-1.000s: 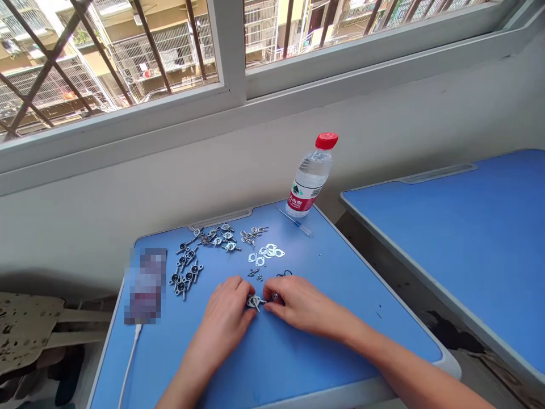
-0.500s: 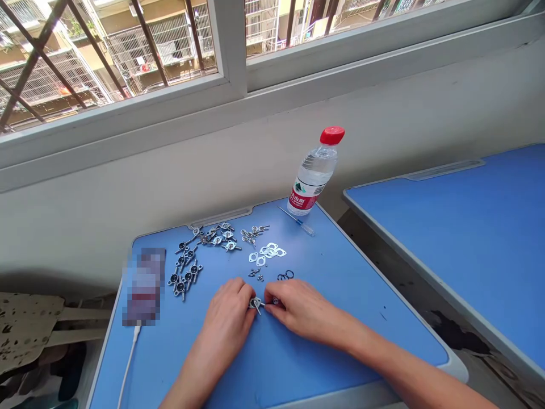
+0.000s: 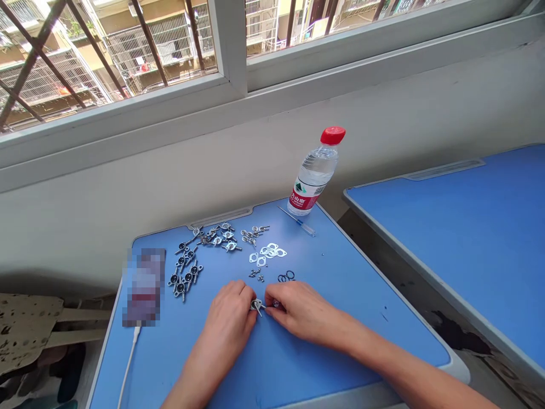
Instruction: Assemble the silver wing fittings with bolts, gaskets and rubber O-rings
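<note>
A small metal flange fitting (image 3: 256,305) is between my hands, just above the near-middle of the blue table. My left hand (image 3: 231,309) is closed, its fingertips pinching the fitting's left side. My right hand (image 3: 298,309) is closed too, with thumb and forefinger at the stem on the fitting's right. A small round shiny end (image 3: 276,304) shows among the right fingers; the rest of that thing is hidden. Just beyond lie tiny screws (image 3: 255,274), black rubber rings (image 3: 290,275) partly behind my right hand, and flat metal flange plates (image 3: 272,250).
Fittings with black centres (image 3: 180,288) and other metal fittings (image 3: 217,241) lie at left on the table (image 3: 340,250). Smaller metal pieces (image 3: 249,236), a screwdriver (image 3: 298,221) and a water bottle (image 3: 314,176) stand farther back. A phone (image 3: 145,287) with a white cable (image 3: 129,363) lies left.
Both hands and the fitting have shifted very slightly, with the fitting turned a little between the fingers. The grip looks the same, and the other things have stayed in place.
</note>
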